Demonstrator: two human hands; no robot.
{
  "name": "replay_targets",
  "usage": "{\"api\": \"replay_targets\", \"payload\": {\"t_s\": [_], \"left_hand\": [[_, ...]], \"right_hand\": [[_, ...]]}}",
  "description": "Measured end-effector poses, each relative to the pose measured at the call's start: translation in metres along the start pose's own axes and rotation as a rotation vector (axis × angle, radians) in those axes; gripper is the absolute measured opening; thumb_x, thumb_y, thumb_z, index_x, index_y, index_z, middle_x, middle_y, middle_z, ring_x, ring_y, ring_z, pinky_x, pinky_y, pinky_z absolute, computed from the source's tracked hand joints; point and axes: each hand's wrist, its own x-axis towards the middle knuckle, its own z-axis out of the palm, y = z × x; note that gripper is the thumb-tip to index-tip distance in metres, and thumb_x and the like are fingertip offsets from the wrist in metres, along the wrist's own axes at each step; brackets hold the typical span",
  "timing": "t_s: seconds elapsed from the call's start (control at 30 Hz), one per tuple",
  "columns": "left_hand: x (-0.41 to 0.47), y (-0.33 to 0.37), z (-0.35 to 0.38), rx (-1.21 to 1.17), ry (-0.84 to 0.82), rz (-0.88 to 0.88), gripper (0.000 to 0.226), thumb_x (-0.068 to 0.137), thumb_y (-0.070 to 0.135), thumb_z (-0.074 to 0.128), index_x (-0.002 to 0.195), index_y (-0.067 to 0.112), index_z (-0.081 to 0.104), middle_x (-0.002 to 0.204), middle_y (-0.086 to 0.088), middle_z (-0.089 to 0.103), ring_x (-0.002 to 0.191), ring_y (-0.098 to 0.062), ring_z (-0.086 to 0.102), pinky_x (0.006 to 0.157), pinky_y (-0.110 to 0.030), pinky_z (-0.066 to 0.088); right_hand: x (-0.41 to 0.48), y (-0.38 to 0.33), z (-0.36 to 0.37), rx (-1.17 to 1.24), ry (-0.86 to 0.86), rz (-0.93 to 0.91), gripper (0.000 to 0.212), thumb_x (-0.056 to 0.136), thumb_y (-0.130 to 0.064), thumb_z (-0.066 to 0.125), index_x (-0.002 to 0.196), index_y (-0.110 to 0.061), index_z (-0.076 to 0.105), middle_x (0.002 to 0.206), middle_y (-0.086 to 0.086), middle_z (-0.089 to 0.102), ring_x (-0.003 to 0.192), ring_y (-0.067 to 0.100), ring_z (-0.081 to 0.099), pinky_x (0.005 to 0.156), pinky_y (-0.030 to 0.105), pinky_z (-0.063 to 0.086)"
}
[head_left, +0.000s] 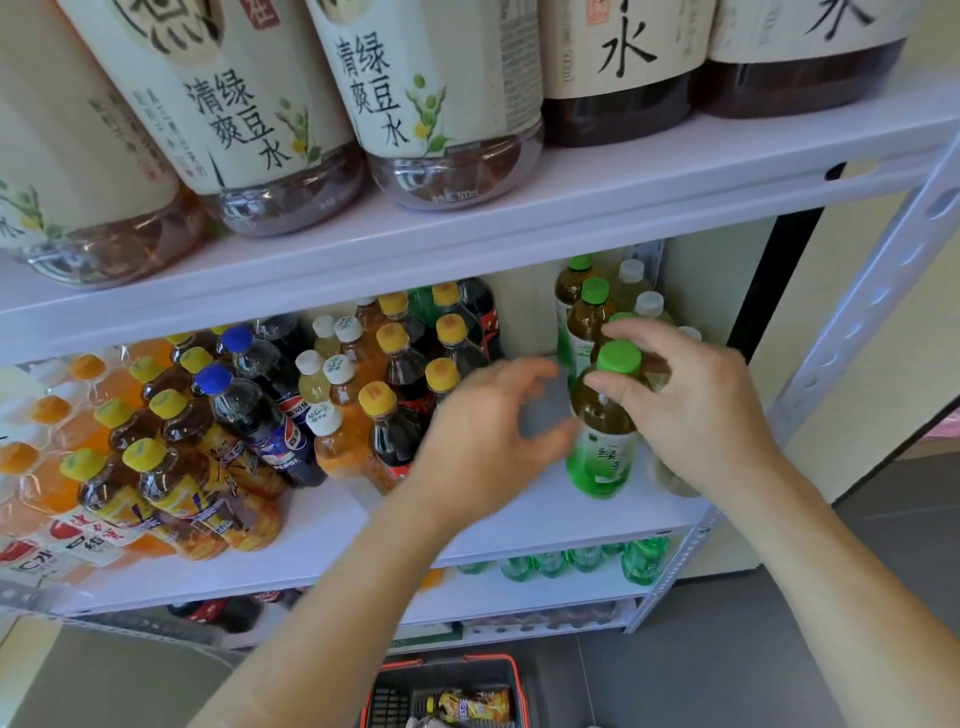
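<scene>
Orange soda bottles (47, 467): packed together at the left end of the middle shelf (519, 519).
Iced tea bottles (156, 483): yellow caps, just right of the soda and close to the front edge.
Pepsi bottles (270, 421): blue caps, standing in a row that runs towards the back of the shelf.
Shopping basket (447, 661): red rim, on the floor below the shelves, with one bottle lying inside.
Left hand (488, 431): fingers spread wide and loosely curved, holding nothing (it is blurred, so contact with the bottle cannot be told); its fingertips are just beside the bottle's left side.
Green tea bottle (602, 431): green cap, roughly upright, near the right end of the middle shelf, in front of other green-capped bottles.
Right hand (691, 405): thumb and fingers are wrapped round the green tea bottle's shoulder, just below the cap.
Shelf post (857, 332): pale perforated metal, at the right edge.
</scene>
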Motion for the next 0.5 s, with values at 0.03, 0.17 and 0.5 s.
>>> {"api": "replay_targets", "payload": {"t_s": [0.03, 0.17, 0.5], "left_hand": [[-0.002, 0.008, 0.011, -0.16, -0.107, -0.056, 0.07, 0.081, 0.043, 0.077, 0.139, 0.021, 0.045, 0.123, 0.0, 0.063, 0.11, -0.016, 0.061, 0.092, -0.036, 0.052], [-0.012, 0.024, 0.036, -0.546, 0.044, -0.196, 0.078, 0.071, 0.031, 0.088, 0.132, 0.034, 0.038, 0.117, 0.01, 0.066, 0.103, -0.005, 0.067, 0.089, -0.034, 0.056], [-0.004, 0.015, 0.016, -1.476, 0.118, -0.518, 0.044, 0.078, 0.029, 0.067, 0.114, 0.005, 0.062, 0.1, -0.017, 0.071, 0.091, -0.033, 0.07, 0.076, -0.045, 0.06]], "right_hand": [[0.002, -0.008, -0.004, 0.133, 0.035, 0.032, 0.035, 0.076, -0.028, 0.082, 0.109, -0.021, 0.07, 0.093, -0.007, 0.074, 0.083, 0.011, 0.069, 0.077, 0.027, 0.054], [0.002, -0.028, -0.006, 0.534, 0.086, 0.141, 0.037, 0.073, -0.033, 0.082, 0.107, -0.022, 0.069, 0.09, -0.007, 0.076, 0.085, 0.007, 0.072, 0.077, 0.025, 0.057], [-0.071, 0.012, 0.014, 1.446, -0.664, 0.954, 0.067, 0.086, -0.064, 0.046, 0.132, -0.017, 0.06, 0.129, 0.021, 0.062, 0.117, 0.038, 0.061, 0.095, 0.053, 0.051]]}}
